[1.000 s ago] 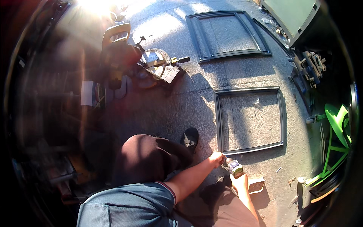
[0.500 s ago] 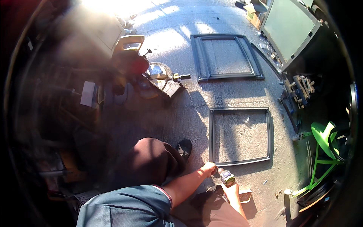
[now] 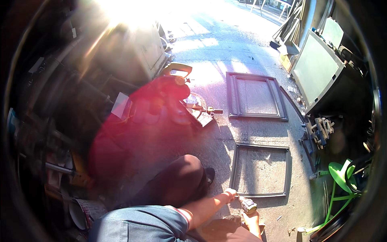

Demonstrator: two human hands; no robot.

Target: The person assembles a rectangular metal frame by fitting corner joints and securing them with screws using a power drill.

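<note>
My right hand grips a cordless drill with a light green and grey body. Its nose points up and left, toward the near-left corner of a dark metal frame lying flat on the concrete. At that corner my left hand has its fingers closed, close to the drill's tip; what they pinch is too small to make out. Farther off, a second dark frame with extra inner bars lies flat on the floor.
A miter saw stands left of the frames, partly lost in red glare. On the right are a grey-green panelled cabinet, a pile of clamps and a bright green metal stand. Strong sunlight washes out the far floor.
The view has tilted up, so the frames and saw sit lower in the picture. Both hands stay at the near frame's corner, with the drill still in my right hand.
</note>
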